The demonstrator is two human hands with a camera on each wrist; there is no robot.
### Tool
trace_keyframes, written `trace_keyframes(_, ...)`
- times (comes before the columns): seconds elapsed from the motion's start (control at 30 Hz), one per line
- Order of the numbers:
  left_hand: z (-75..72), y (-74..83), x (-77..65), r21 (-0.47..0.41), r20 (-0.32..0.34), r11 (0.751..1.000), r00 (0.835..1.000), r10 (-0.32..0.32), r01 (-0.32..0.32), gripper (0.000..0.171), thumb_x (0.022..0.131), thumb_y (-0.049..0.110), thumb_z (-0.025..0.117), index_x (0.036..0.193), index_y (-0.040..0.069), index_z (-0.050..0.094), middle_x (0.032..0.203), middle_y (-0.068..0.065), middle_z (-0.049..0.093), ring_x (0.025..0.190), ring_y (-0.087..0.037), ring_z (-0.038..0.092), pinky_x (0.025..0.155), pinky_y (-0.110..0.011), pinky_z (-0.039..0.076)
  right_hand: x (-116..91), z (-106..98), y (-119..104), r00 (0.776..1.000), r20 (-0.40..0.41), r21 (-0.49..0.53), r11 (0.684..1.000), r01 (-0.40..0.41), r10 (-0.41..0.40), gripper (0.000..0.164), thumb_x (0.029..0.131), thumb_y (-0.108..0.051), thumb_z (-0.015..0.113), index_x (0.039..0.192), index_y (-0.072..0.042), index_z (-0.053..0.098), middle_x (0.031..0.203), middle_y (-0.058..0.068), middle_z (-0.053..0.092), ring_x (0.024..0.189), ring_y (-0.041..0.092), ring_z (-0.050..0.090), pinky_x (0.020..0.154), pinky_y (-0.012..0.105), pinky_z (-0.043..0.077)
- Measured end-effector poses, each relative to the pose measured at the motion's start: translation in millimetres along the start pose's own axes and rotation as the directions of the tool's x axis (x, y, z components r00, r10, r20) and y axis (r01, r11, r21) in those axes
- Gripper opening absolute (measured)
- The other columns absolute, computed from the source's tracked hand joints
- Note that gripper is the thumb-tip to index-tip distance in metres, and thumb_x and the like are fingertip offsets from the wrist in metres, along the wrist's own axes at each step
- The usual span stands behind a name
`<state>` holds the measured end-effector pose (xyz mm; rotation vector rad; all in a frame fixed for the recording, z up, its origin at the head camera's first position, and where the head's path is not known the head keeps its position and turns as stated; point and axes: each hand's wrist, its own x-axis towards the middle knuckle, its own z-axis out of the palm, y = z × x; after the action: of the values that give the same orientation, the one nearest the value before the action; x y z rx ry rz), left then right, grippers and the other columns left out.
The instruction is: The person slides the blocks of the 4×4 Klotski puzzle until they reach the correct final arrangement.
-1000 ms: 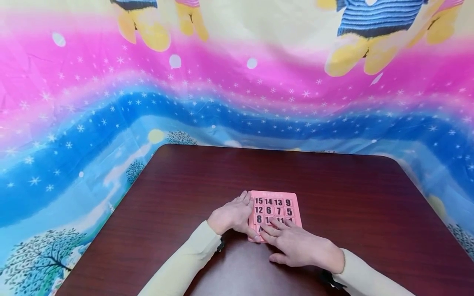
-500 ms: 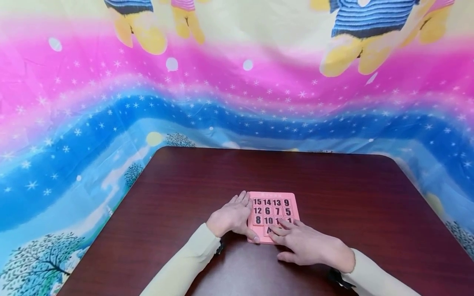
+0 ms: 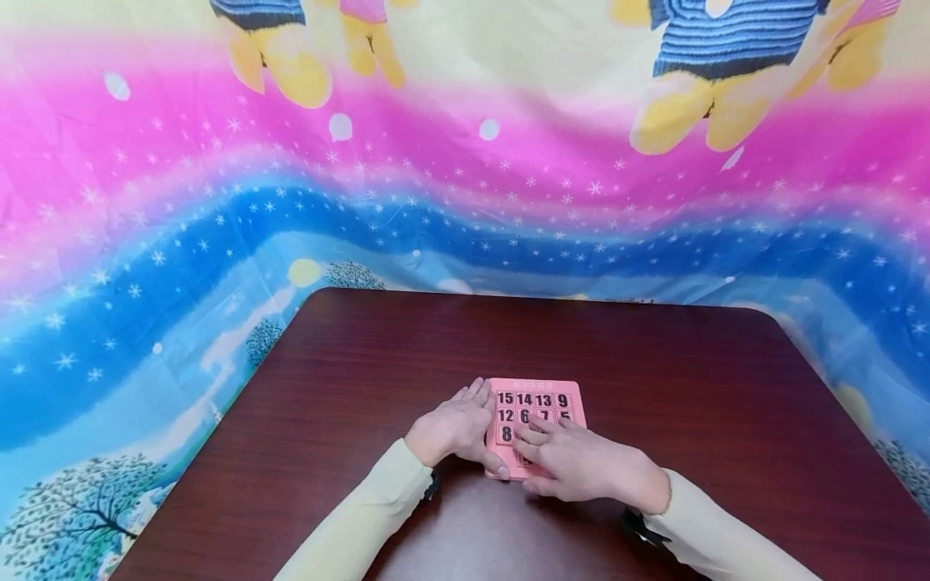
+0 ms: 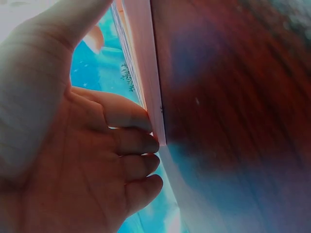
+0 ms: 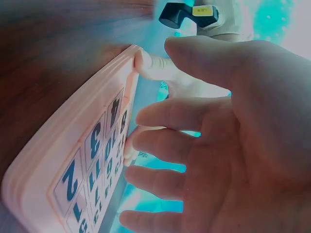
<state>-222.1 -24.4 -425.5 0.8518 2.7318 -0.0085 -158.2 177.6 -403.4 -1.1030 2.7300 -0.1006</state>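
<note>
A pink sliding number puzzle [image 3: 525, 407] lies flat on the table, its black-numbered tiles facing up. My left hand [image 3: 459, 421] steadies its left side, straight fingers along the edge and thumb on the near-left corner. In the left wrist view the fingertips meet the puzzle's side wall [image 4: 146, 53]. My right hand [image 3: 577, 458] spreads over the lower right tiles and hides several. The right wrist view shows the tiles 2, 3 and 4 [image 5: 114, 112] in the nearest row, with a gap beside 4 at the corner by the left thumb [image 5: 151, 65].
The dark red-brown table [image 3: 407, 347] has rounded far corners. Behind it hangs a patterned pink and blue cloth [image 3: 450, 186]. A black device with a yellow label [image 5: 189, 15] sits on the left wrist, and another dark one shows under the right sleeve.
The 4 tile slid one place right in the bottom row, opening the left corner slot. Then my right hand moved left and away from me over the tiles. My left hand stayed put.
</note>
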Motion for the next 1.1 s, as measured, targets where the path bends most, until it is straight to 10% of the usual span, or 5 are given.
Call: trace_keyframes(1.1,-1.0,1.9,0.1,0.021,-0.013,1.0,1.0,0.004,-0.004,0.123,0.065,0.073,0.075,0.153,0.0,0.028,0.162,-0.018,0.022,0.153,-0.028,0.018,0.126,-0.038,0.02,3,9,-13,0.998,0.0,-0.115,0.991,0.068,-0.068,0.054,0.092,-0.036,0.063,0.14,-0.014,0.055,0.146,0.008,0.054,0.141,0.034,0.042,0.109,0.058,0.041)
